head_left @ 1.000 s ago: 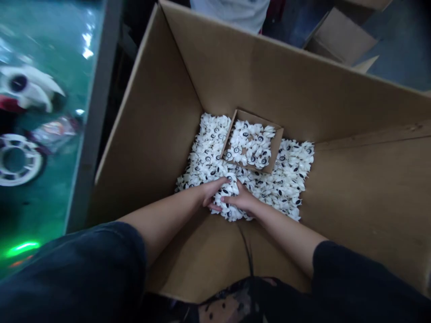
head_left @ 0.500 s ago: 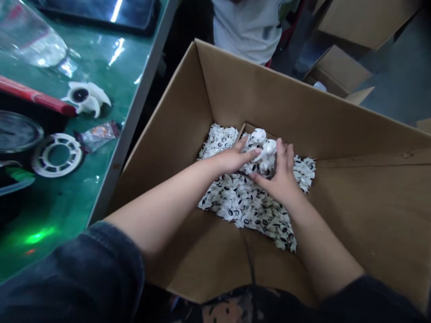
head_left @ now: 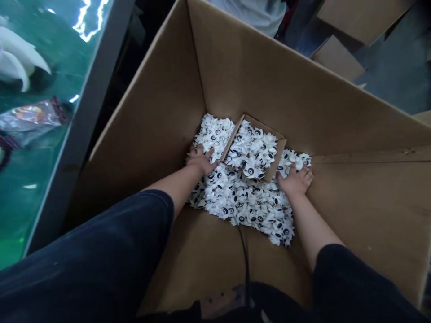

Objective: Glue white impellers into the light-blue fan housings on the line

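Note:
Deep inside a large cardboard box (head_left: 249,58) lies a heap of small white plastic fan impellers (head_left: 249,202) with dark round hubs. A small cardboard carton (head_left: 278,161) sits sunk in the heap, filled with more of the same impellers. My left hand (head_left: 201,160) rests with spread fingers on the impellers left of the carton, by the box's left wall. On the right, my right hand (head_left: 296,180) lies fingers apart on the heap, between the carton and the right wall. Some of its fingertips touch or sink among the pieces.
A green-topped table (head_left: 47,188) with a metal edge runs along the left. On it lie a larger white impeller (head_left: 20,58) and a wrapped snack packet (head_left: 33,119). Other cardboard boxes (head_left: 365,18) stand on the floor at upper right. A person's pale shirt (head_left: 252,13) shows beyond the box.
Both hands have parted from a cluster of impellers over the carton and moved down to either side of it. Those impellers now lie in the carton. The view has shifted closer to the box.

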`<state>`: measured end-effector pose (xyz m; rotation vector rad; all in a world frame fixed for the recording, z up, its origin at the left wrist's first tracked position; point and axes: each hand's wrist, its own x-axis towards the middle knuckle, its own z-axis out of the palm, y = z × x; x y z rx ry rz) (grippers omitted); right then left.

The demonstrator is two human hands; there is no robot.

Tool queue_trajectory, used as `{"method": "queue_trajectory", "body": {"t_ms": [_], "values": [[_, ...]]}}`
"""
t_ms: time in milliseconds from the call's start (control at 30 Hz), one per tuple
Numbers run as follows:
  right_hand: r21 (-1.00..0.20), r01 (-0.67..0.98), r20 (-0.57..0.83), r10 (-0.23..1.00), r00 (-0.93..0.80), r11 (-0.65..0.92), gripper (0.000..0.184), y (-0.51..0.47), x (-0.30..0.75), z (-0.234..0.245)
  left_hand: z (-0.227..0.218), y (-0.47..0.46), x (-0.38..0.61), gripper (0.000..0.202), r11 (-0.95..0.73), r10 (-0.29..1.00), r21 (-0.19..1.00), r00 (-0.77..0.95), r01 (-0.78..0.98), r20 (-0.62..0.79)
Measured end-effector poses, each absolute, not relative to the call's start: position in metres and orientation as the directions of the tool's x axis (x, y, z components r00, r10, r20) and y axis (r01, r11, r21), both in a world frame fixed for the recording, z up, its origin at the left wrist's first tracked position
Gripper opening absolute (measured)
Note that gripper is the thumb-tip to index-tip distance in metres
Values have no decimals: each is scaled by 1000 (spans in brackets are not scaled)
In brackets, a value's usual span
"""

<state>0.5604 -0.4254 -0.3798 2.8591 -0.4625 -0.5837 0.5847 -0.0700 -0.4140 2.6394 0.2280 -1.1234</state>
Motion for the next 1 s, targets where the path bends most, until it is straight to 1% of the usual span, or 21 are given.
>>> {"method": "queue_trajectory", "body": {"t_ms": [67,233,333,400,533,633,700,800,867,933,1000], "values": [[238,-233,-399,-313,862,-943,80,-423,549,-382,-412,-76,578,91,-960,25,167,667,223,-745],[220,-132,-598,-241,764,-966,89,-415,519,-364,-399,-84,564,110,-970,-39,165,554,180,-832],[199,-96,-708,-211,674,-975,101,-407,507,-356,-395,-86,564,108,-970,-74,176,489,165,-869],[190,-90,-761,-205,616,-978,103,-406,503,-355,-394,-86,562,104,-967,-90,188,462,170,-882],[214,-85,-754,-220,619,-973,95,-413,495,-357,-394,-93,548,112,-964,-60,174,475,199,-878],[227,-109,-762,-246,599,-968,92,-415,481,-356,-395,-99,548,119,-961,-63,174,442,215,-895],[219,-132,-799,-255,545,-967,92,-417,475,-355,-396,-100,555,117,-956,-91,194,405,221,-910],[183,-155,-850,-235,471,-971,88,-421,472,-354,-401,-99,559,112,-950,-109,210,387,230,-916],[172,-161,-844,-230,484,-972,84,-423,471,-354,-405,-99,554,119,-954,-81,189,405,234,-911],[177,-157,-811,-234,536,-972,83,-423,466,-354,-408,-100,546,129,-956,-62,176,424,237,-904],[177,-155,-786,-234,572,-972,84,-419,458,-354,-411,-103,543,132,-951,-83,197,418,238,-905]]}}
